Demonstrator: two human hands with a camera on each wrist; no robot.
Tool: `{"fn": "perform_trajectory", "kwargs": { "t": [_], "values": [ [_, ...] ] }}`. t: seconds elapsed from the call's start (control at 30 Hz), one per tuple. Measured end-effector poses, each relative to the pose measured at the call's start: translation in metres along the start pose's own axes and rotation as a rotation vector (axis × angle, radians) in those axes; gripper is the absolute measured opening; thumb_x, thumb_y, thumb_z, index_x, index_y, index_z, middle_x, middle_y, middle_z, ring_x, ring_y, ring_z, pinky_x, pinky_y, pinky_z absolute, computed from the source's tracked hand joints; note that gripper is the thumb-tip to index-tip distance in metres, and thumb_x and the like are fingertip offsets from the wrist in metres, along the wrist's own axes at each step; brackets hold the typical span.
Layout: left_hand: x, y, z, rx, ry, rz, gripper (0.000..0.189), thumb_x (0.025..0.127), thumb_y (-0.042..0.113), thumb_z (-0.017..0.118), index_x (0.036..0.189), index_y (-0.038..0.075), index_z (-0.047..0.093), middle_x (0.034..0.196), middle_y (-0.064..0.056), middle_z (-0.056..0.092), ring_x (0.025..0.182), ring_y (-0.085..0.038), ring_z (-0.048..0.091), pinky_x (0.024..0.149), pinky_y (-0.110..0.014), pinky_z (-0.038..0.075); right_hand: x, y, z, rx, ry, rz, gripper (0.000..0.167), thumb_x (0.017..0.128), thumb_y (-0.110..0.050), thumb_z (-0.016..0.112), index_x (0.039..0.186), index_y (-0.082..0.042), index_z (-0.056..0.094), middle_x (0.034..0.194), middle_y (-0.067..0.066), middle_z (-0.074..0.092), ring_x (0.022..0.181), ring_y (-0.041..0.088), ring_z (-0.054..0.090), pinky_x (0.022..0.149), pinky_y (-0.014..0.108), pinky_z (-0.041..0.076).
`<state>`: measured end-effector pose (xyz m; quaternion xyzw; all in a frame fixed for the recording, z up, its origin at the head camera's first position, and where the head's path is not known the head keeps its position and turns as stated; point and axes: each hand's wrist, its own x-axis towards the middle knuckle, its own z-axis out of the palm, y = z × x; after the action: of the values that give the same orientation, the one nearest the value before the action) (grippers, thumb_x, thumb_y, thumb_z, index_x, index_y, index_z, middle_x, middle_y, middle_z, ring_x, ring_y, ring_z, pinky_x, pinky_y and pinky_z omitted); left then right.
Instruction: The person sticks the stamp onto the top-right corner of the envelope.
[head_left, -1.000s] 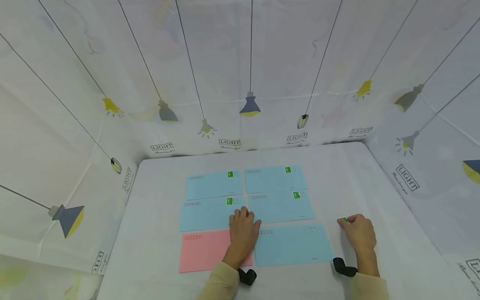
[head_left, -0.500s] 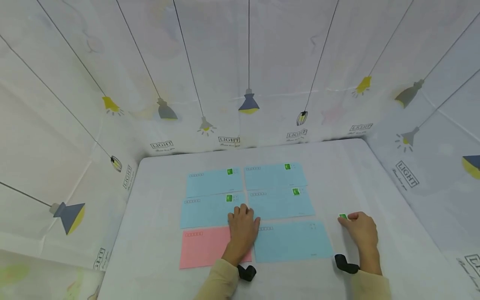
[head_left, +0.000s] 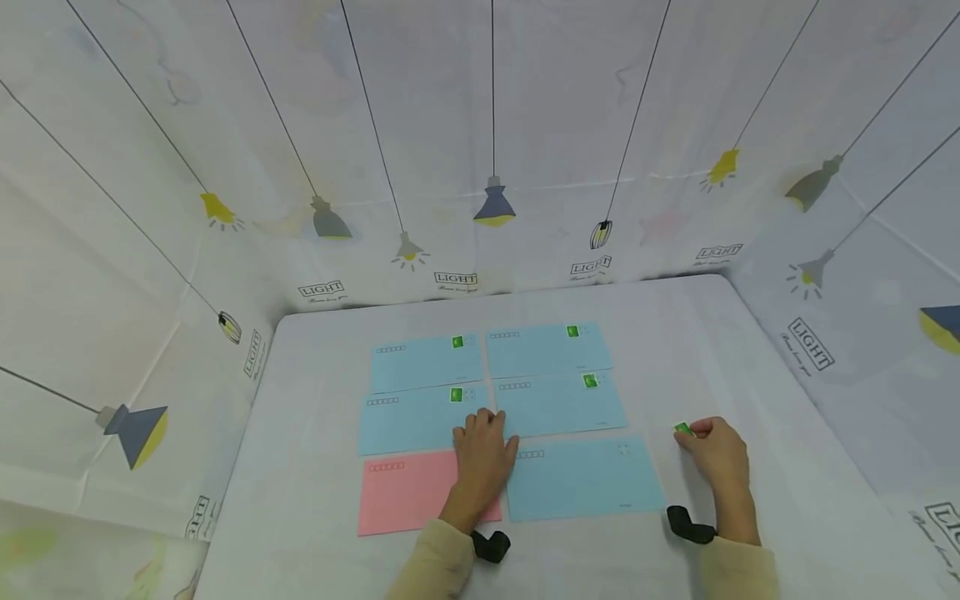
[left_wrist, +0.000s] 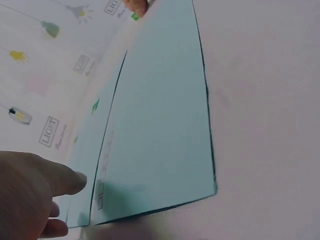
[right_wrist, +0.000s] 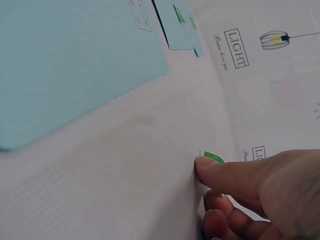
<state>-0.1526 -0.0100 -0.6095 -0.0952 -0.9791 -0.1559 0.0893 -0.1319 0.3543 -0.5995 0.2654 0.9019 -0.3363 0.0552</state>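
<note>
My right hand (head_left: 717, 454) pinches a small green postage stamp (head_left: 682, 428) between thumb and fingers, to the right of the blue envelopes. In the right wrist view, part of the stamp (right_wrist: 214, 157) sticks out past the thumb tip. My left hand (head_left: 482, 462) rests with loosely spread fingers over the inner corners of the pink envelope (head_left: 405, 500) and a blue envelope (head_left: 405, 432). Just right of its thumb lies the lower right blue envelope (head_left: 585, 487), which bears only printed marks in its top right corner. The pink envelope's right part is hidden under the left hand and forearm.
Envelopes lie in two columns on the white table (head_left: 300, 467). Each upper blue one carries a green stamp, such as the far right envelope (head_left: 551, 354). White cloth walls (head_left: 420, 150) printed with lamps surround the back and sides.
More of the green stamp shows between my right fingers, and it now looks tilted. The left hand stays in place over the envelopes. The head view has shifted slightly.
</note>
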Motion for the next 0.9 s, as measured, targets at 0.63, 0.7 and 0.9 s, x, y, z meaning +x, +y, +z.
{"fn": "perform_trajectory", "kwargs": {
  "t": [0.63,0.7,0.9],
  "values": [
    [-0.049,0.002,-0.031,0.036,-0.170,0.152,0.059,0.078,0.048,0.082,0.119,0.007,0.070,0.101,-0.005,0.061,0.081,-0.015,0.053,0.070,-0.029,0.044,-0.003,0.003,0.004,0.051,0.084,0.002,0.032,0.096,-0.022,0.063,0.114,0.005,0.064,0.099,0.022,0.068,0.087,0.032,0.063,0.061,0.030,0.041],
    [-0.058,0.003,-0.034,-0.004,-0.194,0.119,0.056,0.081,0.044,0.081,0.118,0.004,0.070,0.094,-0.005,0.061,0.072,-0.012,0.052,0.063,-0.025,0.046,-0.004,0.003,0.004,0.041,0.099,0.000,0.031,0.096,-0.022,0.062,0.112,0.004,0.065,0.098,0.022,0.068,0.086,0.032,0.062,0.060,0.029,0.041],
    [-0.078,0.006,-0.031,-0.019,-0.265,0.017,0.049,0.087,0.045,0.074,0.118,0.006,0.071,0.089,-0.003,0.066,0.064,-0.008,0.055,0.056,-0.022,0.049,-0.005,0.001,0.005,0.078,0.103,0.046,0.035,0.099,-0.024,0.053,0.115,0.005,0.064,0.093,0.019,0.068,0.075,0.023,0.062,0.054,0.027,0.045]
  ]
}}
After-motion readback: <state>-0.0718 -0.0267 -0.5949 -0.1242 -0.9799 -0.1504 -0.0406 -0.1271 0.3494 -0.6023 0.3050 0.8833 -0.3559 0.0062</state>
